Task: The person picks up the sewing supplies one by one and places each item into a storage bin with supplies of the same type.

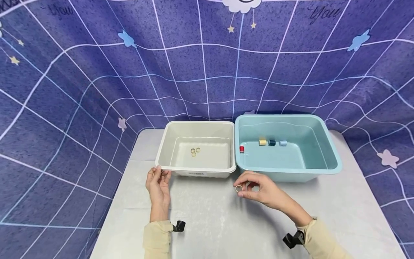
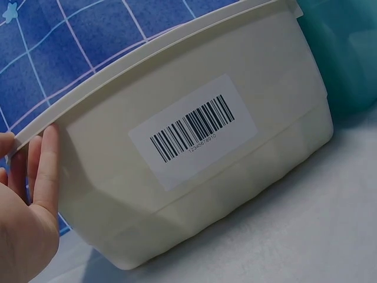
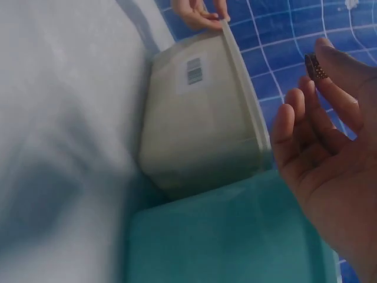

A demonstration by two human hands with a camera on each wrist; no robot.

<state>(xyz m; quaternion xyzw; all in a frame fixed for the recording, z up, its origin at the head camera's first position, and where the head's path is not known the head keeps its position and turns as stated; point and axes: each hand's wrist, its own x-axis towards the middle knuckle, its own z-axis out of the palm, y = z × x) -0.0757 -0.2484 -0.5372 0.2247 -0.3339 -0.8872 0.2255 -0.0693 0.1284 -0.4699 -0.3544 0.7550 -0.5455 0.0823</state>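
Note:
Between thumb and fingertips my right hand pinches a gold-coloured ring, held in front of the spot where the two bins meet. In the right wrist view the ring shows a studded, beaded band. My left hand grips the near left corner of a white plastic bin, thumb at the rim and fingers beneath it. Three similar rings lie close together on that bin's floor. A barcode label is stuck on its near wall.
A light blue bin stands against the white bin's right side. It holds a red thread spool, a yellow one, a dark one and a pale blue one. A patterned blue curtain hangs behind the pale-covered table.

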